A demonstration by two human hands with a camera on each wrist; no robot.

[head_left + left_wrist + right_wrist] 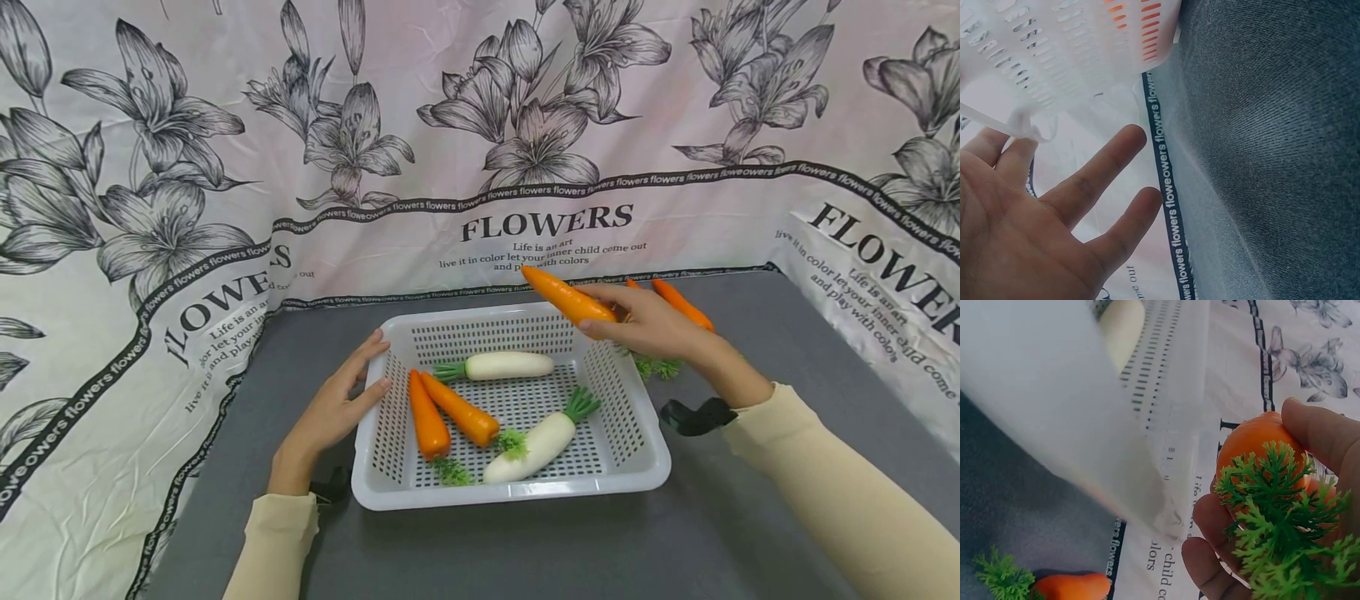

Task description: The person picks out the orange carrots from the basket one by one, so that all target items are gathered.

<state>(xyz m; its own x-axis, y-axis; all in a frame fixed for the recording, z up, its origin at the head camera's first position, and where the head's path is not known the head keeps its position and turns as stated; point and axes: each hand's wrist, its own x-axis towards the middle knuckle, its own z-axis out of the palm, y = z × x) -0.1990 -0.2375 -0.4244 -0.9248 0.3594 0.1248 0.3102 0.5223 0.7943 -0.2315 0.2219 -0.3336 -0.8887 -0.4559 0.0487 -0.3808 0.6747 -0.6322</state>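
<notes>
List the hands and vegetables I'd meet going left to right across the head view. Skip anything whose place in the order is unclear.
Left hand → leftmost carrot → the second carrot → nearer white radish → held carrot → right hand.

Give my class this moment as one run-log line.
right hand: holds carrot near basket | left hand: touches basket's left side | basket: two carrots, two white radishes | right of basket: more carrots on table
</notes>
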